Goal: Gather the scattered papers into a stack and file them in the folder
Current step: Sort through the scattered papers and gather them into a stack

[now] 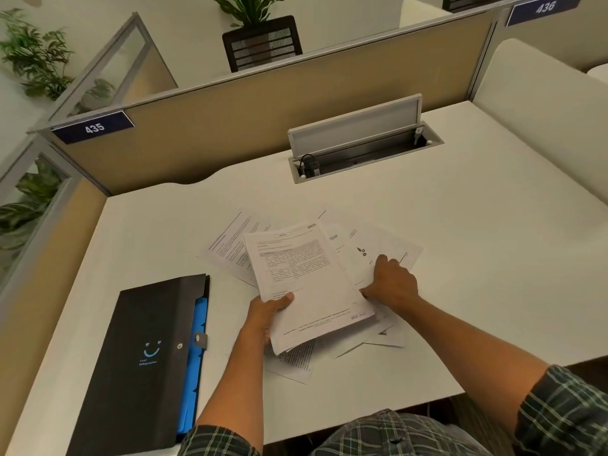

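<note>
A small stack of printed papers (306, 278) is lifted a little above the white desk, and my left hand (268, 315) grips its near left corner, thumb on top. My right hand (391, 281) lies on the loose sheets (378, 248) to the right, fingers curled onto them beside the stack's right edge. More scattered sheets (227, 248) fan out at the left and under the stack near the desk's front. A black folder (138, 357) with blue inner dividers lies closed at the front left, apart from both hands.
An open cable tray (362, 149) with a raised lid sits in the white desk (477, 258) at the back. Tan partition walls stand along the left and far sides. The desk's front edge runs close under my forearms.
</note>
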Motion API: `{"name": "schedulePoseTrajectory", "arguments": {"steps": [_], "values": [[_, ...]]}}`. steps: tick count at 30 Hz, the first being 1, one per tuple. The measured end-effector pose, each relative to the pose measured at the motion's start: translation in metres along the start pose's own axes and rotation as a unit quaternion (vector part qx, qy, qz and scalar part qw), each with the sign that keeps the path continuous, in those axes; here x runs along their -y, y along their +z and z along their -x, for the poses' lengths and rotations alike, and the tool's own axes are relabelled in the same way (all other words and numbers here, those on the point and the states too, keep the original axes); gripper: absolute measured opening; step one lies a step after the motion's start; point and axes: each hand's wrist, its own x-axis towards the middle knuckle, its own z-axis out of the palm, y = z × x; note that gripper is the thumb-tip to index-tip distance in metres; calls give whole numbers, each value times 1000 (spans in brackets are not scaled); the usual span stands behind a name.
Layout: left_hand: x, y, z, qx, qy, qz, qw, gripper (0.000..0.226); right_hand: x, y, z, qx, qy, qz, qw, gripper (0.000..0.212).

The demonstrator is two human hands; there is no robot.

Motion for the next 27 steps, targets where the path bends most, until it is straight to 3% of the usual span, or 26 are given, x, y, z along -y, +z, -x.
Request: {"name": "schedulePoseTrajectory", "arguments": {"steps": [4,9,17,27], "values": [[0,0,-2,1,-2,2,1000,45,7,5,5,-18,16,-11,1000,43],[0,-2,-3,0,-1,6,1000,45,17,16,13,-51,17,53,997,62],[1,0,-4,4,1,5,1000,36,18,19,17,-58,1,52,997,81],[2,3,-7,7,10,-11,1000,30,20,16,16,-41,12,-8,999,63]]}}
